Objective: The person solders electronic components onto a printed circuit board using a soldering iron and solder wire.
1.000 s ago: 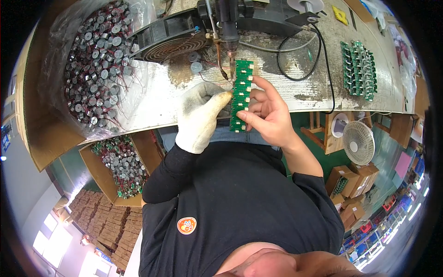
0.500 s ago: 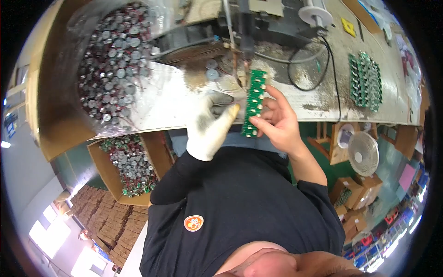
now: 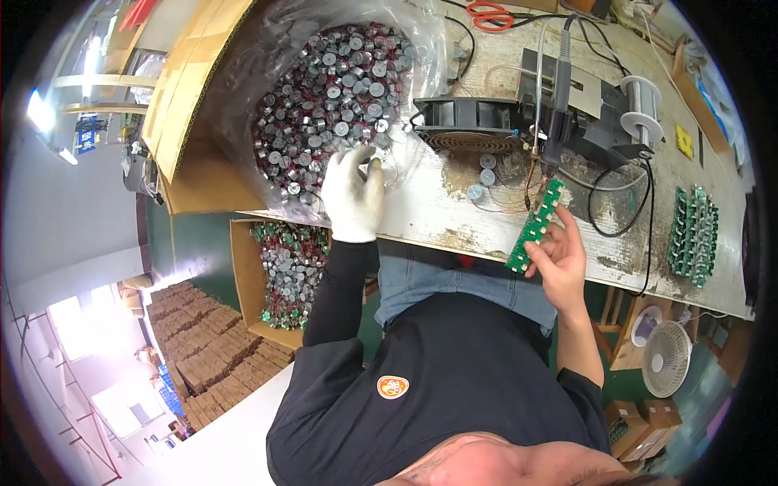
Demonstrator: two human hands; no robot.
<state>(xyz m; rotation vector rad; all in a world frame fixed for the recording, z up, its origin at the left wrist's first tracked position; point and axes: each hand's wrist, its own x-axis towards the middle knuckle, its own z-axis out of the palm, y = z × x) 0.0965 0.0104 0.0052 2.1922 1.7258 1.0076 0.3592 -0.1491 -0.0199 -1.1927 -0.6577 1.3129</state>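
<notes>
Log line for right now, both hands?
left hand: gloved, at disc pile, contact unclear | right hand: bare, holding board | iron: near board's far end

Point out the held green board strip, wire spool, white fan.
Green board strip (image 3: 536,223), head view: middle of its face.
Wire spool (image 3: 643,100), head view: wound middle.
White fan (image 3: 666,359), head view: front grille.

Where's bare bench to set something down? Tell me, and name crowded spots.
Bare bench runs along the front edge between the left hand and the held board; a smaller patch lies between the right hand and the cable. Crowded: the disc heap, and around the black fan and spool.
</notes>
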